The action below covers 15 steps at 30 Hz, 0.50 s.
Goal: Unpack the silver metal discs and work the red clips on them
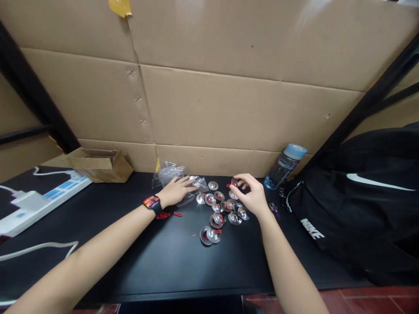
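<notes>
My left hand (176, 192), a watch on its wrist, lies with fingers spread over a crumpled clear plastic bag (169, 173) near the back of the table. At the far side of a group of small metal finger cymbals (218, 207), my right hand (251, 192) pinches one by its edge or red loop; fingers partly hide it. Several cymbals lie loose, some overlapping, many with red elastic loops. Two of them (210, 235) rest nearest the front. Separate red loops (163, 215) sit just below my left wrist.
A blue-capped water bottle (284, 168) stands at the back right, beside a black backpack (356, 209). Keys (274, 211) lie by my right forearm. On the left are a white power strip (46, 205) with cables and an open cardboard box (101, 165). Cardboard (209, 109) walls the back.
</notes>
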Available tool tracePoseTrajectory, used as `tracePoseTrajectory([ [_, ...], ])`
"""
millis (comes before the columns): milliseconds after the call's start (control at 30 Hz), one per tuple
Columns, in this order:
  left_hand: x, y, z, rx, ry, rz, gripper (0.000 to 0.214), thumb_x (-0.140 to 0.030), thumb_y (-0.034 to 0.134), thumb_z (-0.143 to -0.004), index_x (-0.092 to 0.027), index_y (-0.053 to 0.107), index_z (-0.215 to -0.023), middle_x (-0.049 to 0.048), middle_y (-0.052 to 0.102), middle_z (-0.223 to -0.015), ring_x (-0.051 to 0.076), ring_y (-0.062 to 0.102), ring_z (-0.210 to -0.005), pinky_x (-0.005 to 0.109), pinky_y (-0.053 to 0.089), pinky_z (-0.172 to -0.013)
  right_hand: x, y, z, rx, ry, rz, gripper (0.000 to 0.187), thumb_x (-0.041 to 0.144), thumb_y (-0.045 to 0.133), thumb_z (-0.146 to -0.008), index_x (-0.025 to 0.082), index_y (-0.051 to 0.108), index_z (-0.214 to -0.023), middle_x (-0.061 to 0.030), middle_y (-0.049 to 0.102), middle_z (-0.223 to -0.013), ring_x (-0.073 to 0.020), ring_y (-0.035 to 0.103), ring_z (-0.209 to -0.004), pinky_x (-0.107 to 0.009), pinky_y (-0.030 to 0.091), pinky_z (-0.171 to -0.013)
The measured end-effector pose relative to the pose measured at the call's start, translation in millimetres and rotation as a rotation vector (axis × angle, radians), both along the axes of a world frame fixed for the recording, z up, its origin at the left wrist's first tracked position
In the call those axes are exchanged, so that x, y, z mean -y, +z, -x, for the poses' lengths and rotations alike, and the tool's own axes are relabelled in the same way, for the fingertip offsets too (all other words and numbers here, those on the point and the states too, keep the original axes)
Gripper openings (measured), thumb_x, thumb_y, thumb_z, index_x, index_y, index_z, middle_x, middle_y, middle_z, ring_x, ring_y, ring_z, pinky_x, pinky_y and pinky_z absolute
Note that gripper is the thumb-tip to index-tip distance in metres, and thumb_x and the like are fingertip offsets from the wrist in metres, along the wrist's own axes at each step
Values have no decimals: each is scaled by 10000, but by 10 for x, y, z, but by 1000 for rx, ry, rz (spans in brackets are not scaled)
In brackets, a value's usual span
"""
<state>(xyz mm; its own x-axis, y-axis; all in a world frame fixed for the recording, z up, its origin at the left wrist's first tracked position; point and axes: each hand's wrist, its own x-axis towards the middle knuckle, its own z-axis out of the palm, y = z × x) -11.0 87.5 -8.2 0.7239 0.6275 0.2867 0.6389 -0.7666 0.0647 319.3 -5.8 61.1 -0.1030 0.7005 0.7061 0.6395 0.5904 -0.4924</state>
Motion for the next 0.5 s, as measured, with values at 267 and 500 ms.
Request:
tracePoseTrajectory([
  [267,-113,270,606,33,89,-147,315,-97,543,-936,-252,775,-1080,137,660,-1369,316,543,-1318,483,369,-1090,-5,9,-32,17,-9,24,193,327,746,-892,228,698,-1050,-53,712,-944,-191,650,-748,-339,533,-653],
  [500,629,249,545,138,-77,210,320,-360,575,-1007,-298,673,-1305,62,689,-1299,240,614,-1201,362,408,-1039,38,18,-23,-15,22,75,222,336,735,-911,241,691,-1107,-65,711,-987,-210,665,-796,-362,548,-680],
])
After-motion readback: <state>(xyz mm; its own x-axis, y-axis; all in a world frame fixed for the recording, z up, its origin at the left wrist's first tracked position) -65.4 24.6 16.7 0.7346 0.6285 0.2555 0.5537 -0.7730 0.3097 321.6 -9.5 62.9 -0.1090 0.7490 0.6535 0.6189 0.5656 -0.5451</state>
